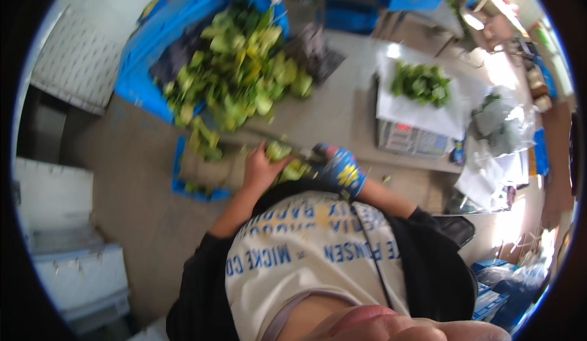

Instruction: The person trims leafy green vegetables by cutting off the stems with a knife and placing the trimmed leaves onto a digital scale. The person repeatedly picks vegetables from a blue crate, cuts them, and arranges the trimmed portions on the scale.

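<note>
Bare, my left hand (260,167) grips a leafy green vegetable (278,151) by its pale base, close to my body at the table's front edge. My right hand (343,172) wears a blue patterned glove and is closed around the dark handle of a knife. The knife's blade (270,135) extends left, past the vegetable in my left hand; blur hides whether it touches. More green leaves (294,171) lie below, between my hands. A big heap of leafy greens (238,70) spills from a blue plastic crate (151,43) onto the grey table (339,107).
A digital scale (408,137) on the right carries a white sheet (390,107) with a bunch of greens (422,84). Beside it are bagged greens (497,116). A blue bin (202,194) sits low at left, and a dark plastic bag (316,52) lies behind.
</note>
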`<move>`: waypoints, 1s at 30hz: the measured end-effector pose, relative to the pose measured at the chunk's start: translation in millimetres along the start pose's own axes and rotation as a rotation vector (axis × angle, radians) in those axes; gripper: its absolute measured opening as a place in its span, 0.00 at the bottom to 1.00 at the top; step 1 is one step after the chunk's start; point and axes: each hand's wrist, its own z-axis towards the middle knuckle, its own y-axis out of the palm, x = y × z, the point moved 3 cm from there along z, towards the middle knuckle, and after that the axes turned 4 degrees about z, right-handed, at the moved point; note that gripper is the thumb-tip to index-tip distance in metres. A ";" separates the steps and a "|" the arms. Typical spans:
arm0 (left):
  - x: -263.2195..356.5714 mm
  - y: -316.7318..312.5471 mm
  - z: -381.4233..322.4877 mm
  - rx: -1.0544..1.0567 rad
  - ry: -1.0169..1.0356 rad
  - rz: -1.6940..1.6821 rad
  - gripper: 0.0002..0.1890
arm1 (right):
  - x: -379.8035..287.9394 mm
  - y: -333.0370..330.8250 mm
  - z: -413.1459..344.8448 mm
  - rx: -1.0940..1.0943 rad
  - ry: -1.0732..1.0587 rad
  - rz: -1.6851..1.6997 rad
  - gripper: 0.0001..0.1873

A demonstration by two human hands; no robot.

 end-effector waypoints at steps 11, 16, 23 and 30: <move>-7.3 4.9 -24.9 -0.174 -0.083 -0.045 0.31 | 12.3 47.3 -8.3 -0.151 -0.017 -0.080 0.15; -16.1 4.8 -22.4 -0.181 -0.082 0.079 0.30 | 19.4 55.8 4.0 -0.198 0.035 -0.157 0.17; -33.2 8.3 -21.9 -0.270 -0.176 0.047 0.22 | 34.7 75.3 21.4 -0.256 0.066 -0.259 0.15; -67.0 12.4 -29.3 -0.234 -0.372 -0.173 0.24 | 36.4 90.6 45.7 -0.391 0.192 -0.250 0.17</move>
